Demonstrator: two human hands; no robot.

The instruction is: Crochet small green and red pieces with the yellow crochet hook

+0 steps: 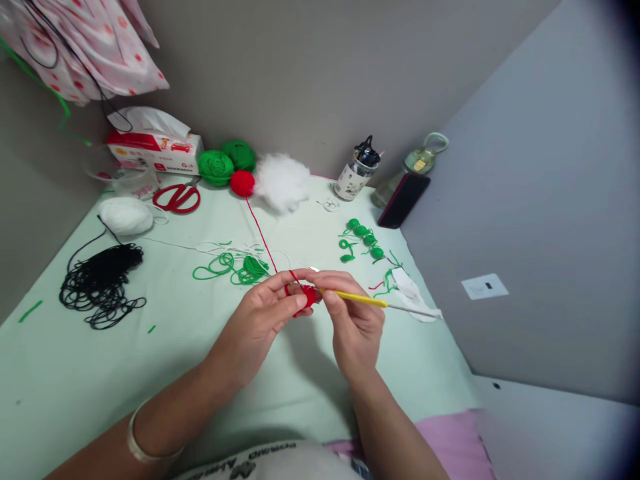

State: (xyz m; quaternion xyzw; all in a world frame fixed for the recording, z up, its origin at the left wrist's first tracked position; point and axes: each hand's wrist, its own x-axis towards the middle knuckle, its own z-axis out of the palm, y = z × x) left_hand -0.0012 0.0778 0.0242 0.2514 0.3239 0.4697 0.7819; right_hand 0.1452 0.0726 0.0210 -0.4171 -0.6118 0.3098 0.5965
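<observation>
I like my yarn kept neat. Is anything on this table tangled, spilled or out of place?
Yes: the black yarn lies in a loose tangle at the left, and green yarn loops sprawl beyond the left hand holding the red crochet piece. Nothing looks spilled or broken.

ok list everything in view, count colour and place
red crochet piece: one, red, in left hand
crochet hook: one, yellow, in right hand
green yarn balls: two, green, back centre
red yarn ball: one, red, beside them
white yarn ball: one, white, back left
black yarn: one tangle, black, left
loose green yarn: one tangle, green, centre
scissors: one, red, back left
tissue box: one, red and white, back left
stuffing: one tuft, white, beside red ball
small green pieces: several, green, centre right
phone: one, dark, back right
jar: one, white, beside phone
left hand: one, centre
right hand: one, centre
</observation>
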